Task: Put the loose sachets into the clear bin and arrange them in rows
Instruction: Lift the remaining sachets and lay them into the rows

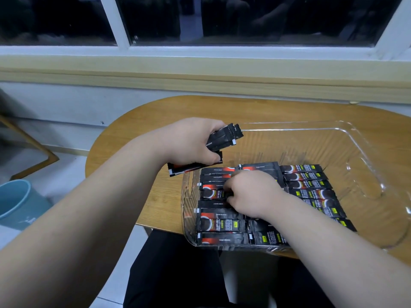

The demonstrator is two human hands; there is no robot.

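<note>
The left hand (195,145) is gripping a bundle of slim black foil sachets (224,138), fingers curled tight round it. Just below and to its right, a clear rectangular plastic bin (355,156) is sitting on the rounded wooden tabletop (124,156). The right hand (251,192) is reaching inside, fingertips pinching one flat sachet (212,194) printed with a coffee cup and red swirl. On either side of that hand, a left row (219,225) and a right row (309,184) of matching packets are lying flat.

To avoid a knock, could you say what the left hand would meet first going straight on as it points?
Probably the clear bin at its far-left rim; the left hand, gripping a bundle of sachets, points right towards it. Depth is unclear, so it might pass above.
</note>
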